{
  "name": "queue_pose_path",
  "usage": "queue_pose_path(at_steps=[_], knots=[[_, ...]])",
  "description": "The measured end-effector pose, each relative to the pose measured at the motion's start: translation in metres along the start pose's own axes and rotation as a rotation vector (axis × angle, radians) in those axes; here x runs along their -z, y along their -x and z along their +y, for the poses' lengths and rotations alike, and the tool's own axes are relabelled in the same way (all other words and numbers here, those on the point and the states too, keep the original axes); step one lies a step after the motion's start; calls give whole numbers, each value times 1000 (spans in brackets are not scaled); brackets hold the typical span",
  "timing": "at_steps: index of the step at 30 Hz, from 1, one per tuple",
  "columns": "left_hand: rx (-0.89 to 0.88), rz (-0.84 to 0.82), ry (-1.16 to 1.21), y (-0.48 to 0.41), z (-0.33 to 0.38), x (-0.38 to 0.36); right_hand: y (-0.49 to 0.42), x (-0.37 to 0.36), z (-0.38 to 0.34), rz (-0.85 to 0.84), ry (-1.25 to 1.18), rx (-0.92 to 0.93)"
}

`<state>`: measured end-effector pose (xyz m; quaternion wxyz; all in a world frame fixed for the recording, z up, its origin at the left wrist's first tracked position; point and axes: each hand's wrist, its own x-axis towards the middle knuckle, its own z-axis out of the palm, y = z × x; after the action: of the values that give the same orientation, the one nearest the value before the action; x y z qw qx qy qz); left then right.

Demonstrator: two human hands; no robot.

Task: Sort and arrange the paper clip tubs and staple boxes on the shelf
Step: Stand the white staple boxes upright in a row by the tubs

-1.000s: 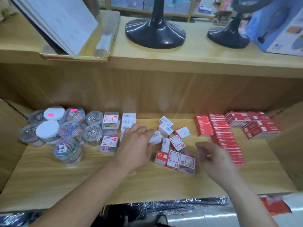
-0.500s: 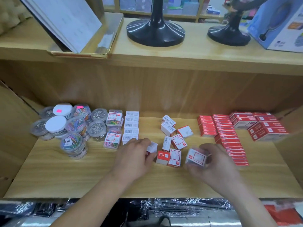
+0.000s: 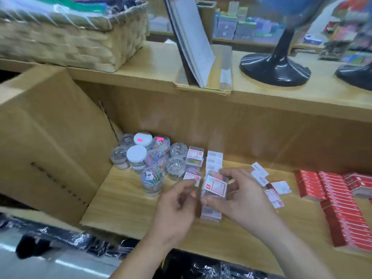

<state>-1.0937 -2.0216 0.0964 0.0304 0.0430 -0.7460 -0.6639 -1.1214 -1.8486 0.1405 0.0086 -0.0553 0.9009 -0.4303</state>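
At my nine o'clock a cardboard box [image 3: 40,148] closes off the left end of the shelf [image 3: 124,200]. Beside it, in the back corner, the round paper clip tubs [image 3: 145,158] huddle together, two white-lidded, others showing coloured or silver clips. Square clear tubs [image 3: 194,158] touch that cluster at its three o'clock, and next comes a column of white staple boxes [image 3: 215,163]. My left hand [image 3: 177,210] hovers mid-shelf with its fingers curled; through the blur I cannot tell whether they hold anything. At its two o'clock my right hand [image 3: 245,202] pinches a clear paper clip box [image 3: 214,187] with a red-and-white label, thumb below and fingers over the top. Loose small staple boxes [image 3: 269,186] lie scattered at the right hand's two o'clock. Rows of red staple boxes [image 3: 338,202] fill my three o'clock.
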Motion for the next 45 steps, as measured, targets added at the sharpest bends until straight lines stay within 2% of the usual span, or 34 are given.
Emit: queue_pose_path(at_steps=[3,8,12,18,23,27,29,32,35,37,39,42,45], knots=[[76,11,175,4,8,25,-3,-26,-20,-75,-32,47],[88,57,147,8,-8,46,-3,-50,-27,-236,-130,78],[132,69,163,7,-16,54,-5,-58,-27,-253,-180,68],[152,1,143,1,-23,52,-6,-62,-21,-183,-109,-35],[104,-8,85,-16,-26,49,-6,-43,-17,-263,136,136],[41,-66,71,-25,-15,45,-12,-34,-27,-356,202,188],[32,-7,113,-30,-13,42,-16,-36,-31,-309,158,71],[41,125,123,-32,-19,37,-29,-41,-31,-187,-124,-225],[99,78,136,-22,-25,28,-38,-46,-33,-53,-235,-369],[124,37,177,-19,-28,23,-42,-52,-34,-45,-273,-435],[131,69,168,-24,-35,20,-44,-55,-30,-70,-121,-422],[175,128,109,-37,-47,15,-46,-52,-25,-33,188,-301],[143,127,68,-46,-53,11,-42,-44,-25,-14,188,-227]])
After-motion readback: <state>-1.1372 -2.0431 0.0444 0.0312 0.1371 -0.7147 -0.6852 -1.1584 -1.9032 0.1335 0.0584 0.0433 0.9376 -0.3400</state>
